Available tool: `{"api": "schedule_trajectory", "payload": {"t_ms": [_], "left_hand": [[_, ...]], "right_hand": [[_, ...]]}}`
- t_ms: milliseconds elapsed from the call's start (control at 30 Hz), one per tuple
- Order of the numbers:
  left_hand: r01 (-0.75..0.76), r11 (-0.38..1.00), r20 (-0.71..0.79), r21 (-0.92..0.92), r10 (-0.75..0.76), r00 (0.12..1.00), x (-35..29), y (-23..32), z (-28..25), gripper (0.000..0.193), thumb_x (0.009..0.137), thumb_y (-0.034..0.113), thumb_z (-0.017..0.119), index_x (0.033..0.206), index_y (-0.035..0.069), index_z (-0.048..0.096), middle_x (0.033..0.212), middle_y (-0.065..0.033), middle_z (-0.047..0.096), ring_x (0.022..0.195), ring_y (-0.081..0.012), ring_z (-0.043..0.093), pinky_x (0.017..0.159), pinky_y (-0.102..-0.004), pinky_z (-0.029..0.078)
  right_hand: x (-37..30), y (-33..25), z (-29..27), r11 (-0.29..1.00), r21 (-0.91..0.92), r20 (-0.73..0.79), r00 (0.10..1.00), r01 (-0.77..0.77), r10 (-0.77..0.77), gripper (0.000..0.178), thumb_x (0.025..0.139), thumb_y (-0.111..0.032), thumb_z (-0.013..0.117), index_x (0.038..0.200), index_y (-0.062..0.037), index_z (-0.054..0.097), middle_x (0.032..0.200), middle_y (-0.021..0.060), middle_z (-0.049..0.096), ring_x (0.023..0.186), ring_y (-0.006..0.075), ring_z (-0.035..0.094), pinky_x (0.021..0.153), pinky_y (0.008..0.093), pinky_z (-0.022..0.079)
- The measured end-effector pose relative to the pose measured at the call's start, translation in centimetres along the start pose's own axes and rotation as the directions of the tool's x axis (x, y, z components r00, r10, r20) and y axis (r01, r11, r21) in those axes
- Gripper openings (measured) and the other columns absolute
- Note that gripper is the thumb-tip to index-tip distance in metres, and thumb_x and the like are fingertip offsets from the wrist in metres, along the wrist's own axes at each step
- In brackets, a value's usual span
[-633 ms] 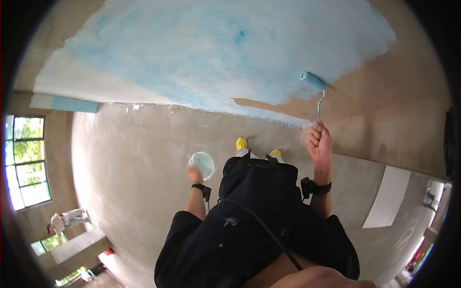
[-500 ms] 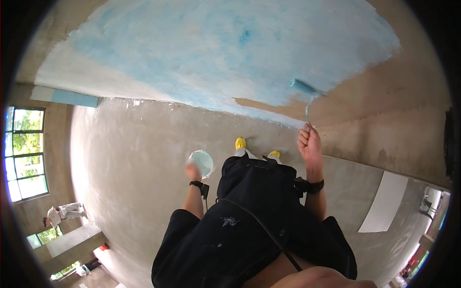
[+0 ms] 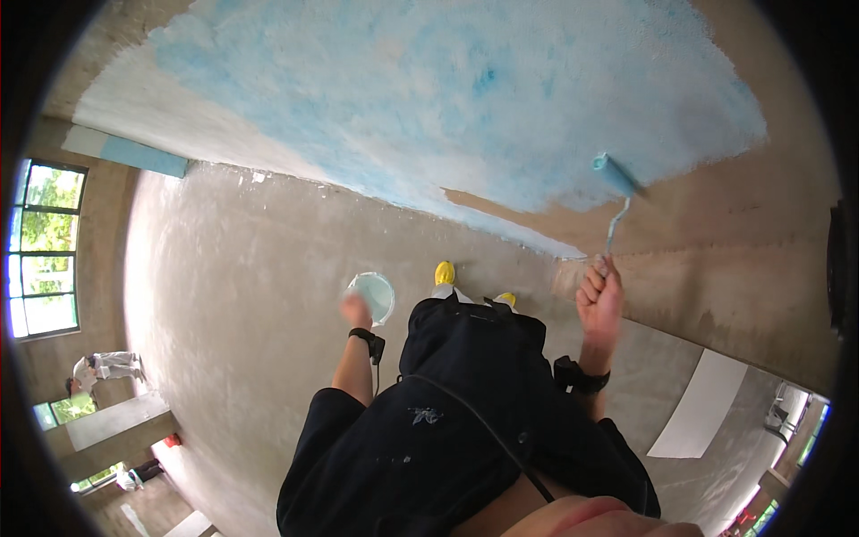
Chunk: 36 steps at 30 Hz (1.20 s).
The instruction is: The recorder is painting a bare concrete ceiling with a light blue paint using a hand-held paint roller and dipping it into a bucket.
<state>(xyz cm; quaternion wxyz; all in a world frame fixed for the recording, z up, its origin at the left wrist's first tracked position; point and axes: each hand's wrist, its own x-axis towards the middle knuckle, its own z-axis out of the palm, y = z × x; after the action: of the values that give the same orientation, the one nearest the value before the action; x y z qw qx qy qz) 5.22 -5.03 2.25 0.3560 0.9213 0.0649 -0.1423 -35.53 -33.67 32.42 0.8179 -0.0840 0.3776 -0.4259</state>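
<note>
My right hand [image 3: 599, 294] is closed round the handle of a paint roller [image 3: 614, 174]. The roller's light-blue sleeve lies at the edge where the blue-and-white painted wall [image 3: 429, 98] meets bare brown plaster; whether it presses on the wall is hard to tell. To the left of my body, my left hand [image 3: 356, 310] grips the rim side of a white bucket [image 3: 383, 300] with pale blue-green paint in it. Motion blurs that hand, and its fingers do not show clearly.
My yellow-covered shoes [image 3: 445, 272] stand on the grey floor [image 3: 259, 268] near the wall's foot. A pale flat board [image 3: 700, 407] lies at the right. Far left are a window [image 3: 49, 246] and another person [image 3: 103, 369] by a low ledge [image 3: 116, 421].
The roller and my right hand have moved to the right, toward the bare plaster. My left hand and the bucket have shifted only slightly. The whole view has turned a little.
</note>
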Motion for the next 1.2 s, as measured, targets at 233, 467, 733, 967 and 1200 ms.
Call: {"api": "schedule_trajectory", "payload": {"t_ms": [233, 467, 733, 967, 1200], "left_hand": [[-0.129, 0.990, 0.039, 0.055, 0.127, 0.991, -0.4, -0.1, -0.5, 0.031, 0.089, 0.019, 0.049, 0.082, -0.005, 0.068, 0.078, -0.0220, 0.067, 0.077, -0.0340, 0.066, 0.071, -0.0417, 0.050], [-0.166, 0.983, 0.031, 0.074, 0.164, 0.986, -0.8, 1.8, -0.2, 0.032, 0.088, 0.020, 0.050, 0.079, -0.006, 0.067, 0.075, -0.0226, 0.065, 0.075, -0.0359, 0.065, 0.069, -0.0437, 0.049], [-0.178, 0.980, 0.098, 0.091, 0.169, 0.981, -1.1, 3.2, 0.1, 0.032, 0.088, 0.019, 0.049, 0.077, -0.007, 0.065, 0.074, -0.0234, 0.065, 0.074, -0.0375, 0.065, 0.069, -0.0443, 0.048], [-0.230, 0.966, 0.130, 0.115, 0.214, 0.968, -0.3, 3.0, 1.0, 0.030, 0.085, 0.018, 0.050, 0.082, -0.005, 0.069, 0.073, -0.0225, 0.066, 0.075, -0.0347, 0.066, 0.072, -0.0415, 0.050], [-0.237, 0.964, 0.226, -0.121, 0.259, 0.939, 0.6, 3.8, 0.0, 0.030, 0.086, 0.015, 0.049, 0.076, -0.008, 0.065, 0.054, -0.0106, 0.054, 0.051, -0.0213, 0.055, 0.049, -0.0387, 0.043]], "right_hand": [[3.3, 3.7, -2.7, 0.990, -0.028, 0.095, 0.985, -0.140, 0.142, 0.031, 0.100, -0.028, 0.042, 0.071, -0.0158, 0.040, 0.054, -0.0080, 0.018, 0.042, 0.0049, 0.013, 0.038, 0.0235, 0.011], [-3.3, -1.5, 1.1, 0.998, 0.051, 0.103, 0.994, 0.035, -0.040, 0.029, 0.100, -0.029, 0.043, 0.074, -0.0148, 0.042, 0.054, -0.0076, 0.019, 0.043, 0.0043, 0.014, 0.038, 0.0229, 0.011], [0.7, 5.1, -0.1, 0.996, -0.029, 0.118, 0.990, 0.082, -0.078, 0.031, 0.100, -0.030, 0.042, 0.072, -0.0156, 0.039, 0.053, -0.0073, 0.020, 0.042, 0.0050, 0.015, 0.038, 0.0239, 0.012], [5.4, 7.7, -2.4, 0.990, -0.078, 0.061, 0.990, -0.119, 0.124, 0.033, 0.101, -0.029, 0.036, 0.071, -0.0147, 0.038, 0.054, -0.0078, 0.021, 0.042, 0.0058, 0.016, 0.039, 0.0244, 0.012], [2.8, 6.3, -2.7, 0.948, -0.283, 0.081, 0.982, -0.144, 0.173, 0.034, 0.101, -0.030, 0.038, 0.071, -0.0146, 0.038, 0.054, -0.0074, 0.022, 0.041, 0.0053, 0.016, 0.039, 0.0238, 0.013]]}}
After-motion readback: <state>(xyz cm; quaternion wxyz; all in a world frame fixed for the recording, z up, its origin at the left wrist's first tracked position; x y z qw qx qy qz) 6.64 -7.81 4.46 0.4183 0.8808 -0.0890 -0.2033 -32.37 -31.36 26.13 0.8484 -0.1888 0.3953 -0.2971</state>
